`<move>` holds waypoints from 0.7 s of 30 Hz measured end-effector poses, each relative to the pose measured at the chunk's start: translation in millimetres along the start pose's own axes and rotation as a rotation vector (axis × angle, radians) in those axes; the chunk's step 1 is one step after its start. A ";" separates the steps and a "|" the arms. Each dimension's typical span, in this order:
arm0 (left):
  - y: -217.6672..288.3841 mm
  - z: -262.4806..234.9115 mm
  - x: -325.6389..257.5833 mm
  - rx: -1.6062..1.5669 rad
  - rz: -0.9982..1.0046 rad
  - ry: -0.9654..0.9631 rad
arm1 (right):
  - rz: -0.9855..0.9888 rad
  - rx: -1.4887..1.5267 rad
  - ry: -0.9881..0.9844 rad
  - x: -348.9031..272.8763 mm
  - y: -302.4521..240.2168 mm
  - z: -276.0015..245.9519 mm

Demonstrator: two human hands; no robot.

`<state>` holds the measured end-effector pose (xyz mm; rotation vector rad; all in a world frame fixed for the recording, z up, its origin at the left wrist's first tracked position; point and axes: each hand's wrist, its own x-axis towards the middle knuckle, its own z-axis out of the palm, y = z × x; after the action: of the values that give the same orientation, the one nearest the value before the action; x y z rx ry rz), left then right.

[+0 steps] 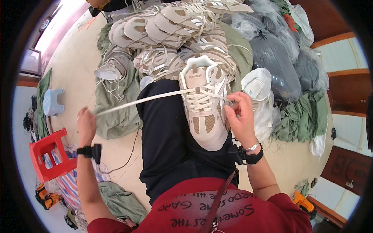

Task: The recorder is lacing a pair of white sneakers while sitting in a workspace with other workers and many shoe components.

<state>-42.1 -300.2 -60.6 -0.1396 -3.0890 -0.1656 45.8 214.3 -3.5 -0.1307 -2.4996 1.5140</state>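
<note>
A beige and white sneaker (210,138) rests across my dark trousers, its toe toward me, laces criss-crossed over the tongue. My left hand (86,123), slightly blurred, is closed on one end of a cream shoelace (145,100) far out to the left. That lace runs taut from the top eyelets. Close by the sneaker's right side, my right hand (241,116) pinches the other, shorter lace end between thumb and fingers.
Beyond my knees lies a heap of similar beige shoe uppers (167,29). Grey plastic bags (272,58) and green cloth (303,120) are piled to the right. A red stool (50,155) and a light-blue stool (53,101) stand left.
</note>
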 end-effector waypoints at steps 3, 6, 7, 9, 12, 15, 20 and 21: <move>-83.2 5.4 -52.0 0.119 -0.110 -0.071 | 0.015 -0.011 -0.011 4.4 3.2 -2.8; -118.8 11.3 -89.2 0.114 -0.241 -0.138 | 0.025 -0.021 -0.029 11.4 1.7 -2.9; -121.7 14.7 -94.4 0.087 -0.238 -0.119 | 0.025 -0.028 -0.038 13.8 0.6 -3.3; -117.2 22.7 -98.5 0.057 -0.217 -0.107 | 0.001 -0.067 -0.078 18.4 4.9 -2.6; -99.0 32.0 -92.3 0.012 -0.206 -0.095 | -0.016 -0.126 -0.134 20.5 0.5 -3.9; -99.9 40.5 -93.4 -0.046 -0.232 -0.053 | 0.080 -0.099 -0.228 18.0 -16.3 -10.1; -103.2 60.0 -94.3 -0.259 -0.244 -0.061 | 0.088 -0.192 -0.889 16.6 -65.8 -26.6; -90.0 58.3 -87.3 -0.266 -0.245 -0.058 | 0.085 -0.200 -0.888 18.8 -65.5 -30.1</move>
<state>34.1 -390.6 -132.3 0.2306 -3.1155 -0.5907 36.7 213.2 70.5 0.5290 -3.3457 1.5757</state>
